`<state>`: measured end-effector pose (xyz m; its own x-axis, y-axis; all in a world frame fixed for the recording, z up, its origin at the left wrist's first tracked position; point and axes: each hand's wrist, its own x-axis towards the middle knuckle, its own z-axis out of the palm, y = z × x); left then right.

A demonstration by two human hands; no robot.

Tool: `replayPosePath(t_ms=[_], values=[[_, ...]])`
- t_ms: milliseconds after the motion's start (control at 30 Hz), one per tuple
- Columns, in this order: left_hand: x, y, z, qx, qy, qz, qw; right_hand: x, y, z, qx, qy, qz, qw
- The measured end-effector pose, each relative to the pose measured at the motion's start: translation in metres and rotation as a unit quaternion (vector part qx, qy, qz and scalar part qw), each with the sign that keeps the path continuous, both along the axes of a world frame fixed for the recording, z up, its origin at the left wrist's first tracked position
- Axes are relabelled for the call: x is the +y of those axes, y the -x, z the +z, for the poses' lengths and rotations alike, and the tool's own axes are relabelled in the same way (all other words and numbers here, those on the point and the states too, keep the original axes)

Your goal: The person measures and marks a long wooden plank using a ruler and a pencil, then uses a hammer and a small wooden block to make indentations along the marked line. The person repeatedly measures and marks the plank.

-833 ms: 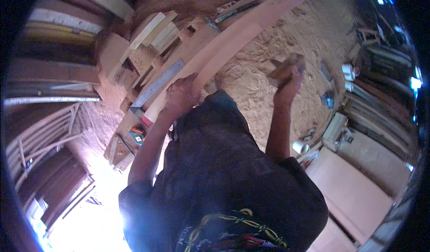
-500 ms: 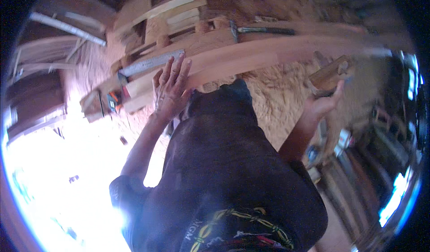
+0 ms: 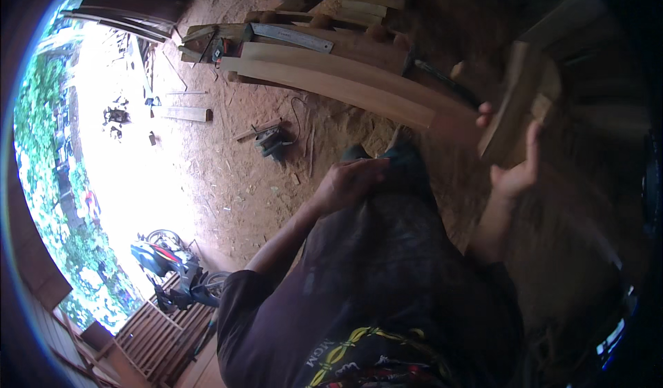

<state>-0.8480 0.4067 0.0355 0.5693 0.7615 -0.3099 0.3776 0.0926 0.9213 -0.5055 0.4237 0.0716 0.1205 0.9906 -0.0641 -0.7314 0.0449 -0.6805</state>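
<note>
Head view: your right hand [image 3: 514,175] clamped on wooden block [image 3: 510,105], near right end of long board [image 3: 331,77]. Your left hand [image 3: 349,181] against dark shirt [image 3: 373,264], cannot tell if gripping. Step seems carrying block; next move calls for steady hold.

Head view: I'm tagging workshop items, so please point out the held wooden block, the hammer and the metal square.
Wooden block [image 3: 509,105], head view: its long side face.
Hammer [image 3: 445,81], head view: its dark handle.
Metal square [image 3: 293,37], head view: middle of the blade.
</note>
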Motion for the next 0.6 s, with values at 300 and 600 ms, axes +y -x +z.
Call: replayPosePath(t_ms=[300, 600], values=[[-0.085, -0.007, -0.023, -0.342, 0.251, 0.198, 0.884, -0.059, 0.153, -0.03, -0.028, 0.179, 0.27, 0.946], [-0.124, -0.063, 0.022, -0.333, 0.117, 0.529, 0.772, -0.02, 0.097, -0.008, -0.537, -0.129, 0.363, 0.75]])
